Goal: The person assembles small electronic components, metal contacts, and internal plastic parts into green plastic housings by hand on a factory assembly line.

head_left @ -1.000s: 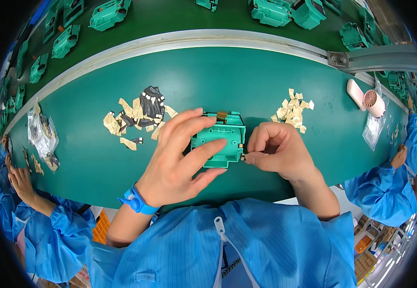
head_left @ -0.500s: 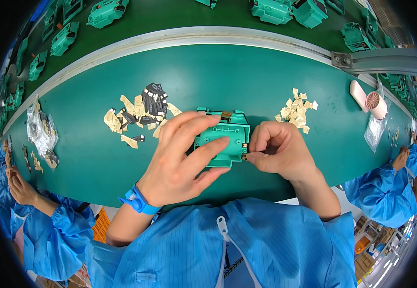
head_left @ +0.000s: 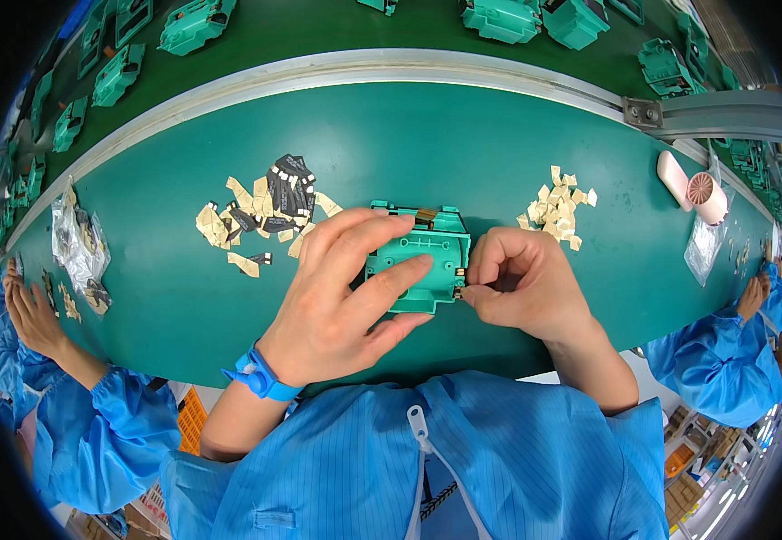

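A green plastic housing (head_left: pixel 431 261) rests on the table in front of me, its hollow side up. My left hand (head_left: pixel 332 297) spans it from the left and grips it, with fingers over its far edge and inside it and the thumb along its near side. A brown-gold strip (head_left: pixel 425 217) shows at the housing's far edge. At the right wall, beside small metallic-looking pieces (head_left: pixel 460 283), my right hand (head_left: pixel 526 279) is closed in a pinch. Whatever lies between that thumb and forefinger is too small and covered to make out.
Black and cream flat pieces (head_left: pixel 287 198) lie in a pile on the left, cream scraps (head_left: pixel 557 209) on the right. A pink handheld fan (head_left: pixel 704 193) and plastic bags (head_left: pixel 80 243) flank them. Beyond a metal rail (head_left: pixel 355 63), green housings (head_left: pixel 499 20) sit on a belt. Co-workers sit at both sides.
Both my hands and the housing stay almost exactly in place. Housings on the far belt have shifted slightly left. The left co-worker's hand has moved up toward the plastic bag.
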`<action>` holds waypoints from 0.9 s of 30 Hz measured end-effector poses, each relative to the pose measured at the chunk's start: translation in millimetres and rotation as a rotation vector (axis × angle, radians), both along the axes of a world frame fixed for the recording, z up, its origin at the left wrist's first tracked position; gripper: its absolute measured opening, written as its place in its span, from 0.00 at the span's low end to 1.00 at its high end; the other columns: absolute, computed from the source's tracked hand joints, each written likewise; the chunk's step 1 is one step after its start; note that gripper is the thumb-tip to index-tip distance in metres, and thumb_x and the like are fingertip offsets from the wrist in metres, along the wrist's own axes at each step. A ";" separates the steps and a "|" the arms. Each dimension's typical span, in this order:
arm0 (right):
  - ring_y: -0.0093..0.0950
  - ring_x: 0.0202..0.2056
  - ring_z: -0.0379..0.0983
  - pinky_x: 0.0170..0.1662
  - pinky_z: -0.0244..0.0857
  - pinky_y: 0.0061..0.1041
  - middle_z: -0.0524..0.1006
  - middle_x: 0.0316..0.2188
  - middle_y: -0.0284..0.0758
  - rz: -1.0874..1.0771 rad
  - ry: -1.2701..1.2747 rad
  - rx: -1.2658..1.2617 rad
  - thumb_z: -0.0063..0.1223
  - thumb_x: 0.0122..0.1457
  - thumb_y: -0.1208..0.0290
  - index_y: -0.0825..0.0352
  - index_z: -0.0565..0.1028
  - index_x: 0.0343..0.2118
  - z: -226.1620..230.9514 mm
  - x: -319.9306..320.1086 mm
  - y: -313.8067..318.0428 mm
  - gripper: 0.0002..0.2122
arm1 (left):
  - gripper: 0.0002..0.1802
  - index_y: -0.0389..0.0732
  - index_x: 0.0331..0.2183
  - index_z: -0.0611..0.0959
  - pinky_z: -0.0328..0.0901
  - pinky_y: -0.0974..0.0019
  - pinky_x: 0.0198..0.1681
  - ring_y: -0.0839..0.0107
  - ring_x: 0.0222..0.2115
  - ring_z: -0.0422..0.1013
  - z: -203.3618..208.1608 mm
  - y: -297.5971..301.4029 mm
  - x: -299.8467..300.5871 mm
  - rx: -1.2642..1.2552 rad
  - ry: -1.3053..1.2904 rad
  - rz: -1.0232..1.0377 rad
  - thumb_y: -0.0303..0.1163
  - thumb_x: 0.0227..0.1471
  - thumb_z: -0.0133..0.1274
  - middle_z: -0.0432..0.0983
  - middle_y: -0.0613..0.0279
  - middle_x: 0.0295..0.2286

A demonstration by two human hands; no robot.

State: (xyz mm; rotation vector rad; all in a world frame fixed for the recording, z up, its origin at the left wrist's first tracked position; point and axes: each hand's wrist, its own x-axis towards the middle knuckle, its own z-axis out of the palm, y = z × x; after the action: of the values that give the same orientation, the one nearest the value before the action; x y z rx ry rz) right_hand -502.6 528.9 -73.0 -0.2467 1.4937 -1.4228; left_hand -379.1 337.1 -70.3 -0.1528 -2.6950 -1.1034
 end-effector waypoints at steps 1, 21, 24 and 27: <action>0.09 0.20 0.64 0.21 0.56 0.12 0.69 0.17 0.23 0.001 0.017 0.009 0.59 0.44 0.84 0.65 0.68 0.19 0.3 0.0 -0.3 0.10 | 0.27 0.41 0.37 0.81 0.61 0.53 0.48 0.51 0.46 0.66 -0.2 -0.1 -0.2 0.003 -0.002 0.001 0.33 0.27 0.69 0.69 0.53 0.47; 0.09 0.18 0.63 0.19 0.53 0.12 0.68 0.16 0.23 0.015 0.040 0.067 0.59 0.43 0.83 0.64 0.67 0.18 5.8 -4.6 2.2 0.11 | 0.27 0.41 0.37 0.81 0.62 0.53 0.48 0.51 0.46 0.66 2.6 3.2 -6.3 -0.005 -0.019 -0.010 0.34 0.28 0.69 0.69 0.53 0.47; 0.09 0.18 0.62 0.19 0.53 0.12 0.68 0.16 0.23 0.015 0.059 0.077 0.59 0.44 0.83 0.64 0.66 0.18 5.9 -4.3 3.1 0.11 | 0.27 0.41 0.37 0.82 0.63 0.53 0.47 0.51 0.46 0.66 2.7 3.8 -6.7 -0.017 -0.016 -0.015 0.34 0.28 0.69 0.69 0.53 0.47; 0.09 0.18 0.62 0.19 0.52 0.12 0.67 0.16 0.22 0.016 0.063 0.084 0.60 0.43 0.82 0.65 0.66 0.18 7.3 -4.0 1.9 0.11 | 0.27 0.41 0.37 0.82 0.63 0.53 0.47 0.51 0.46 0.66 4.3 4.4 -6.5 -0.031 -0.013 -0.014 0.35 0.27 0.69 0.69 0.53 0.47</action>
State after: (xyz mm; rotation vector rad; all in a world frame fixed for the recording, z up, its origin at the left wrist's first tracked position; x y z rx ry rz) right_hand -506.6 530.8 -65.6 -0.2525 1.5960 -1.3469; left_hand -385.6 341.5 -66.0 -0.1705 -2.7275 -1.0704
